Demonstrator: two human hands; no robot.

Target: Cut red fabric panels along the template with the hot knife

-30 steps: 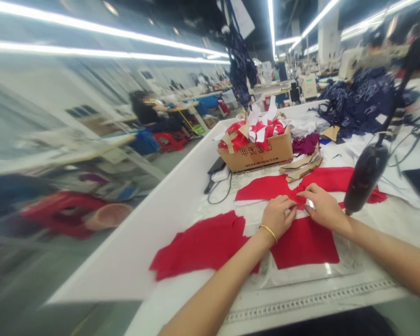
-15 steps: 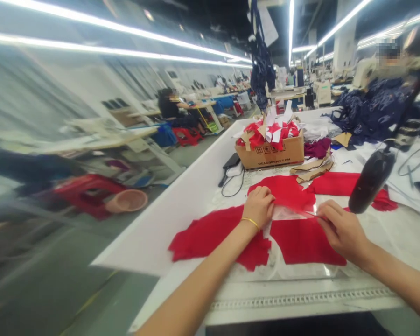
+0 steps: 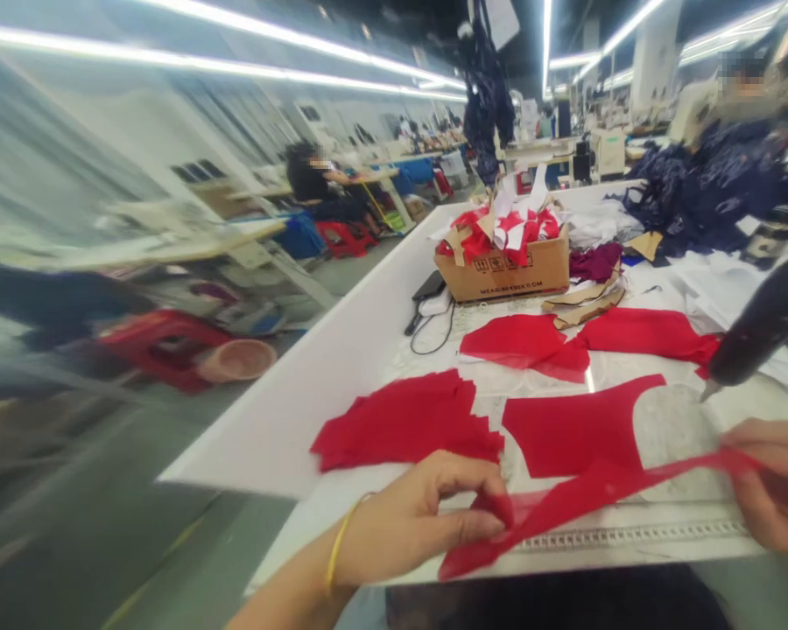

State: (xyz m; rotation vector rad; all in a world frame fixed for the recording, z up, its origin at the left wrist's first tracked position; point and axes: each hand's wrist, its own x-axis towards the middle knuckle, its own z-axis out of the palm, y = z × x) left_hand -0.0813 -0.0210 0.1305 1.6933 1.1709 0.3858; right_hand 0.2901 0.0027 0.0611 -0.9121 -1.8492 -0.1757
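Observation:
My left hand (image 3: 415,521) pinches one end of a thin red fabric piece (image 3: 597,494) near the table's front edge. My right hand (image 3: 780,492) grips the other end at the right edge of the view, and the piece is stretched between them above the table. Behind it lie a stack of red fabric pieces (image 3: 404,422) to the left and a single red cut piece (image 3: 574,429) on a pale lace layer. More red pieces (image 3: 531,343) lie farther back.
A cardboard box (image 3: 505,269) stuffed with red and white scraps stands at the back. A black hanging tool (image 3: 758,331) dangles at the right. Dark blue fabric (image 3: 702,194) is heaped behind it. A phone and cable (image 3: 426,302) lie left of the box. People sit at distant tables.
Both hands have pulled a thin red piece off the far pieces and drawn it toward the table's front edge, moving apart and stretching it between them.

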